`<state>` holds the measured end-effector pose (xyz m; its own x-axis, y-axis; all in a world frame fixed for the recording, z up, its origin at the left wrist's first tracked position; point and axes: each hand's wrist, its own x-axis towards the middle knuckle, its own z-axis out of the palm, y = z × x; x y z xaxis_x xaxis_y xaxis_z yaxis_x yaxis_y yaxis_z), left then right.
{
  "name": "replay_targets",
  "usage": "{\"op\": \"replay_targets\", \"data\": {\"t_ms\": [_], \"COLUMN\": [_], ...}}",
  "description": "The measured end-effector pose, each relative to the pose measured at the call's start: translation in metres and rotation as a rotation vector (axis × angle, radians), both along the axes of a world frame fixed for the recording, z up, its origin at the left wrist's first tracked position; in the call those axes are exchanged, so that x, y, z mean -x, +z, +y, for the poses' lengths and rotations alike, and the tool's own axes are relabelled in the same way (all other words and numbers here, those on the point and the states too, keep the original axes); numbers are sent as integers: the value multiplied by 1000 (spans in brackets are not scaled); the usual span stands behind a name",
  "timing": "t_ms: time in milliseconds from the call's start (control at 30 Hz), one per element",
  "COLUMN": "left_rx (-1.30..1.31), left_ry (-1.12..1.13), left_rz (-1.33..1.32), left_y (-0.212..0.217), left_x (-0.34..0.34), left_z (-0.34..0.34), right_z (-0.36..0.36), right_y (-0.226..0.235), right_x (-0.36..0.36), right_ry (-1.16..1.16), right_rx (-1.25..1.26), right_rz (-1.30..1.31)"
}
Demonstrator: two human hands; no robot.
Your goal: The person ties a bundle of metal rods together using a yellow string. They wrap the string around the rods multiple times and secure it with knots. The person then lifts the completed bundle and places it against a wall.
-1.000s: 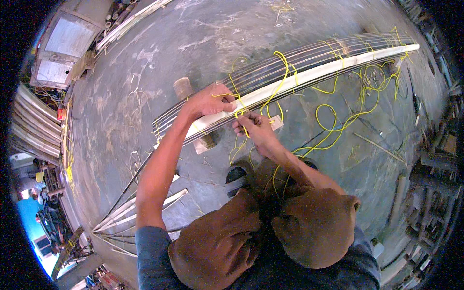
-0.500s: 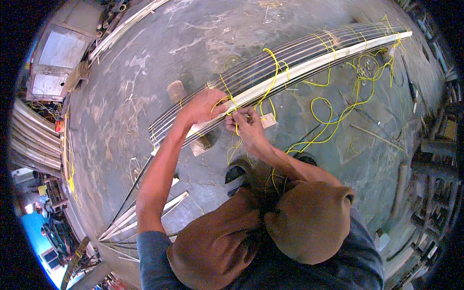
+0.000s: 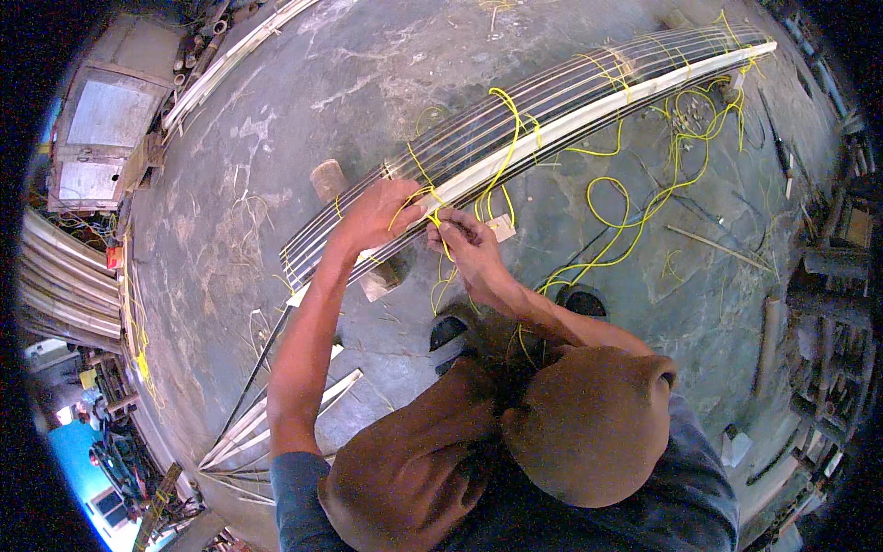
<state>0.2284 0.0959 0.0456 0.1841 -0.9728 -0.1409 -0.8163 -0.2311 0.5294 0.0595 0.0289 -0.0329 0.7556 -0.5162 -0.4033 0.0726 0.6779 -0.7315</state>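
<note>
With our right hand (image 3: pixel 471 247), thumb and fingertips drawn together, we pinch the thin yellow plastic cord (image 3: pixel 512 158) at the near edge of the long pale wooden strip (image 3: pixel 575 126), which lies along the curved panel of thin slats (image 3: pixel 471 132). Our left hand (image 3: pixel 379 216) curls over the strip beside the cord; whether its fingers clasp any, we cannot tell.

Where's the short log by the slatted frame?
At left of centre in the head view, the short log sticks out beyond the slatted frame, just up-left of the left hand.
</note>
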Motion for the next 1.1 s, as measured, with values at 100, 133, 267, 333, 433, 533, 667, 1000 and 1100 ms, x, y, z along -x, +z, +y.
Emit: {"op": "replay_targets", "data": {"t_ms": [100, 133, 267, 333, 433, 533, 667, 1000, 1100], "left_rx": [16, -21, 104, 48, 92, 179, 294, 358, 398], "left_ry": [97, 139, 249, 352, 410, 440, 449, 523, 519], "left_rz": [61, 88, 164, 208, 176, 71, -150, -218, -185], "left_y": [-4, -2, 0, -2, -15, -31, -47, -62, -65], "left_x": [2, 6, 35, 46, 52, 64, 85, 100, 100], "left_z": [8, 7, 6, 12, 21, 21, 25, 32, 34], "right_z": [-3, -7, -18, -17, -18, -31, -45, -87, -94], "right_y": [-1, -1, -38, -34, -31, -46, -35, 50, 55], "right_x": [-3, -5, -8, -5, -2, 21, 39, -20, -29], "right_ry": [12, 10, -20, 22, 144, 290, 425, 754, 813], "right_rx": [81, 115, 104, 136, 311, 632, 768, 1928, 2238], "right_rz": [79, 117, 124, 101, 158, 161, 178, 39, -85]}}
